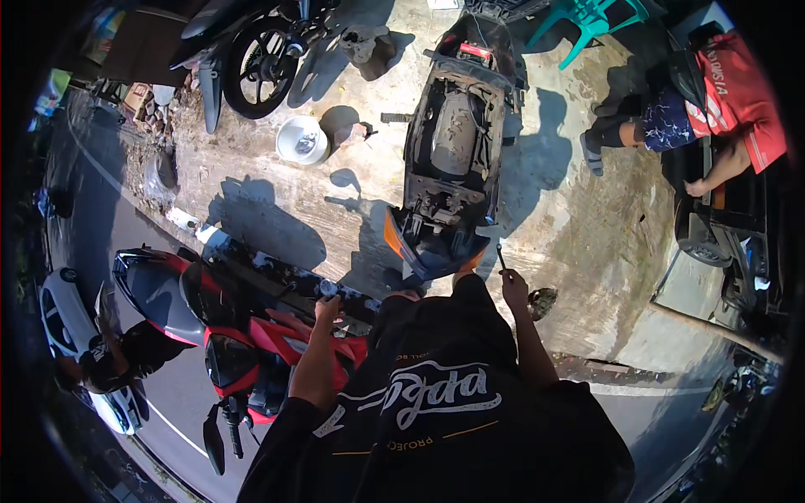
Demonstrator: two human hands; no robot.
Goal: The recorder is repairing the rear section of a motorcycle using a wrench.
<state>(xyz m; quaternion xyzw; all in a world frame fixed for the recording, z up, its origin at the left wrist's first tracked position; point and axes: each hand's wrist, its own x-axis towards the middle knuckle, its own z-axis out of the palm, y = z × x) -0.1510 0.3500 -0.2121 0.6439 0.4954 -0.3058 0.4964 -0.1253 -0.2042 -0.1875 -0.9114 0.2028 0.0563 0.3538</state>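
Observation:
My right hand (514,287) is closed on a slim metal tool like a wrench (501,258), upright beside the front end of a stripped motorcycle body (453,134) with dark and orange panels. My left hand (327,306) is closed on a small, pale shiny object (328,287) that I cannot make out, just above a red and black scooter (227,362) at lower left. My feet are partly hidden by my dark shirt, just below the motorcycle body.
A white bucket (302,140), a parked motorcycle (260,67) and a teal plastic chair (579,25) stand on the concrete. A person in red (721,101) bends by dark machinery at right; another person (142,352) is left, near the road and a white car (63,306).

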